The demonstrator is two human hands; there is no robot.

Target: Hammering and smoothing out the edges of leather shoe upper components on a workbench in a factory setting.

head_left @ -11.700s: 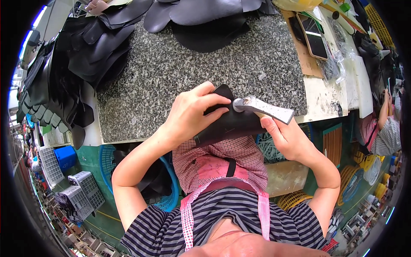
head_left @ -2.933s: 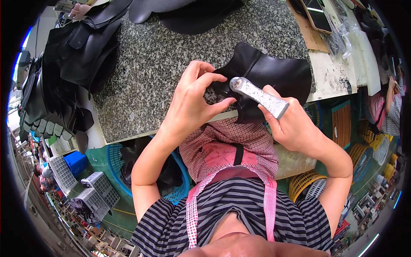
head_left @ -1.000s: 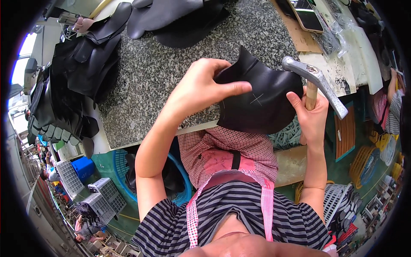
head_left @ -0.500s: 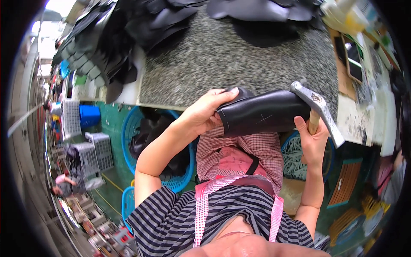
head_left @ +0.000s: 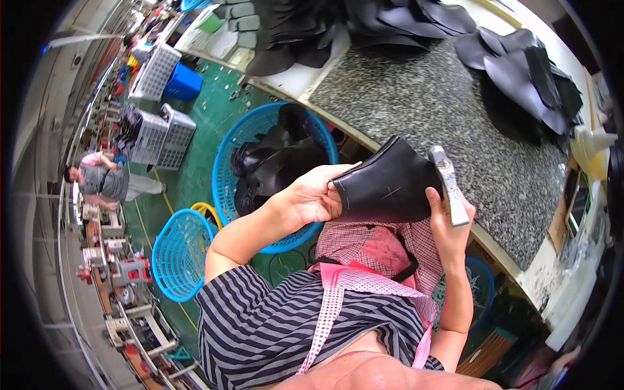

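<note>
A black leather piece (head_left: 385, 184), curved and marked with a pale cross and short lines near one edge, is held between my two hands in front of my lap. My left hand (head_left: 316, 196) grips its left end, thumb and fingers closed on the edge. Closed around a hammer (head_left: 448, 184), my right hand (head_left: 450, 227) also has its thumb against the leather's right edge. The hammer's metal head stands beside that edge; its handle is mostly hidden by the hand. The speckled stone worktop (head_left: 416, 104) lies just beyond the leather.
Black leather pieces lie stacked on the worktop's far side, with another pile (head_left: 530, 84) at right. Left of my lap stands a blue basket (head_left: 221, 175) of black pieces, beside a smaller blue basket (head_left: 179, 257). Grey crates (head_left: 175, 140) and a person (head_left: 107, 175) are farther left.
My view and body have turned, so the worktop now slants and more floor shows at left. The leather is tilted up, and the hammer head has swung more upright.
</note>
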